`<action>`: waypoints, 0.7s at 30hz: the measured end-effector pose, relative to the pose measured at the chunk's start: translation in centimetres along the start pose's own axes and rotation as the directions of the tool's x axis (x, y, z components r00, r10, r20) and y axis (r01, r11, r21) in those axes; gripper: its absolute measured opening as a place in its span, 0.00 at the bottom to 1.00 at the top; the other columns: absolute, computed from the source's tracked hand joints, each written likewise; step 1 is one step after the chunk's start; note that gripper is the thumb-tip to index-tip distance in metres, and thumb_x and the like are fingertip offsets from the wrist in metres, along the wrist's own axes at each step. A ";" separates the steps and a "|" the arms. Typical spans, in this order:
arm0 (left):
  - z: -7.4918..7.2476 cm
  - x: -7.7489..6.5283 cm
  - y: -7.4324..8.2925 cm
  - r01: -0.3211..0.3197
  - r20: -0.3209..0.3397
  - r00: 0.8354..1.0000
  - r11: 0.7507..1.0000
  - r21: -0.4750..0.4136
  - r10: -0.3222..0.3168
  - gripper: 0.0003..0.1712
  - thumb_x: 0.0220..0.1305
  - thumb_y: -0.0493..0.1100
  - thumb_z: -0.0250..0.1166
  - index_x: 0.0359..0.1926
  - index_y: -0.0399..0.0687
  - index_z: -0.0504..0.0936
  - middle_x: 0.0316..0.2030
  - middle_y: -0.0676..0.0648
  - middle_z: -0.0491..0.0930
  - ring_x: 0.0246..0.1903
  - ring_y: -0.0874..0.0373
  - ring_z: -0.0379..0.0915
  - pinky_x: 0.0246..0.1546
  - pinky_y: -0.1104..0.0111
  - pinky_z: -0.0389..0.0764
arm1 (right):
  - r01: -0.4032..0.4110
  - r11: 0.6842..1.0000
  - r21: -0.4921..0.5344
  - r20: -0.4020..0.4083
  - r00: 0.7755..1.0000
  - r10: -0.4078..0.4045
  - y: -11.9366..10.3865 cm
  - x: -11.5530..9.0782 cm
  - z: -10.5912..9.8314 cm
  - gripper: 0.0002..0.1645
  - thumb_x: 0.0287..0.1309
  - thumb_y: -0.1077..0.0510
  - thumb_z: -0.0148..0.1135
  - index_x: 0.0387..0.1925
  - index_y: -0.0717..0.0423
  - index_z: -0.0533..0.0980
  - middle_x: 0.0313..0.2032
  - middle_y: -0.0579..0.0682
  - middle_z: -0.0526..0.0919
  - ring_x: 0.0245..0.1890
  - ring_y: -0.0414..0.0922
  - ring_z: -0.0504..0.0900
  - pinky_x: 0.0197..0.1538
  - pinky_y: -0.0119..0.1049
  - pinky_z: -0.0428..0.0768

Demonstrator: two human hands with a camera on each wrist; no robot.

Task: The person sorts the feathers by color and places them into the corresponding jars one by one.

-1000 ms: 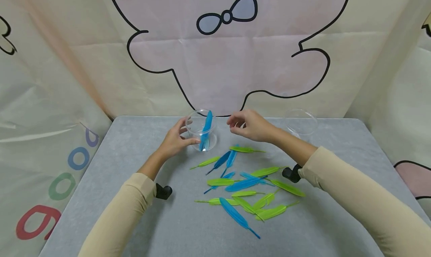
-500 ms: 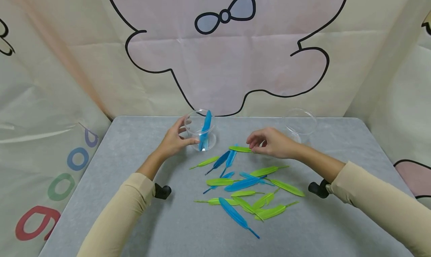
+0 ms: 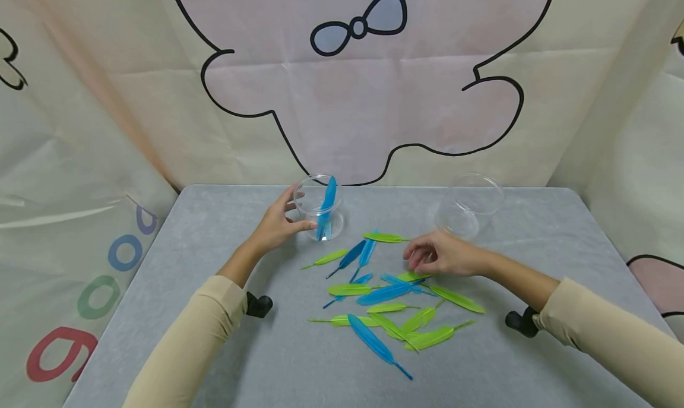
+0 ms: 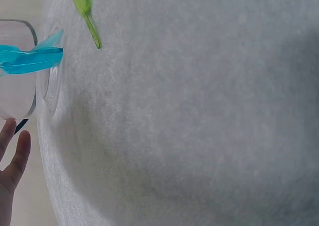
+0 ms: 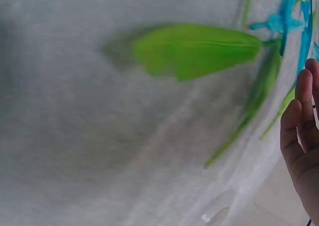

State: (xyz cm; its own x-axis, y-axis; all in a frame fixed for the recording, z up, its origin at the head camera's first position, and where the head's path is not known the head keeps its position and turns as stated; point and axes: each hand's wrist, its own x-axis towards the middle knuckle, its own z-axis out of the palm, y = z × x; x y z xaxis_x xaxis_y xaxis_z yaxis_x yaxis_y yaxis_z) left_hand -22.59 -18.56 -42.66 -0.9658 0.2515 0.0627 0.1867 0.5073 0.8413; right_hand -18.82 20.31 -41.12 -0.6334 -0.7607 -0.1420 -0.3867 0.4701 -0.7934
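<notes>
Clear plastic cup (image 3: 307, 209) stands near the back of the table, with blue feathers (image 3: 327, 203) upright in it. My left hand (image 3: 275, 224) holds this cup from its left side, thumb in front and fingers behind. To the right, my right hand (image 3: 446, 253) hovers low over the loose feathers, its fingers loosely bent. Nothing shows between them, though the thumb side partly covers a green feather (image 3: 410, 276). In the right wrist view, a big green feather (image 5: 199, 52) lies left of the fingers. A blue feather (image 3: 392, 292) lies just below that hand.
Several more green and blue feathers, among them a long blue feather (image 3: 374, 340), lie scattered across the middle of the grey table (image 3: 299, 360). A second clear cup (image 3: 483, 201) stands at the back right. Patterned cloth (image 3: 427, 111) hangs behind the table.
My right hand has moved from beside the held cup to the right and down, past the upper green feather to another one lower down. The left hand and its cup stay put.
</notes>
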 end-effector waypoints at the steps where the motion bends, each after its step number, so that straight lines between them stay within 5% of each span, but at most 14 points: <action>1: 0.0 0.0 0.0 0.000 0.000 1.000 1.000 0.000 0.000 0.56 0.57 0.49 0.76 0.78 0.58 0.51 0.71 0.40 0.64 0.66 0.39 0.64 0.55 0.47 0.77 | -0.001 1.000 0.002 0.010 1.000 0.001 0.2 -0.2 0.1 0.14 0.61 0.65 0.67 0.48 0.65 0.80 0.37 0.50 0.88 0.39 0.40 0.85 0.44 0.38 0.83; 21: 0.1 -0.1 0.0 0.014 -0.009 1.000 1.000 0.001 -0.014 0.56 0.57 0.49 0.76 0.78 0.56 0.51 0.71 0.40 0.64 0.67 0.40 0.64 0.56 0.47 0.77 | -0.013 0.996 0.083 -0.004 1.000 0.013 2.2 -1.5 1.7 0.14 0.58 0.65 0.69 0.46 0.62 0.80 0.37 0.50 0.87 0.38 0.43 0.85 0.39 0.33 0.81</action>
State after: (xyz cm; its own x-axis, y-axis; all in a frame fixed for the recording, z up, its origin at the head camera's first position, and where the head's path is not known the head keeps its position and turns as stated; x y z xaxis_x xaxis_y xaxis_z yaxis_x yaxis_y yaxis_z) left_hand -22.45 -18.45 -42.70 -0.9698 0.2372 0.0558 0.1736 0.5117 0.8415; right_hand -17.53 21.72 -43.69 -0.6411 -0.7526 -0.1504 -0.3212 0.4411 -0.8380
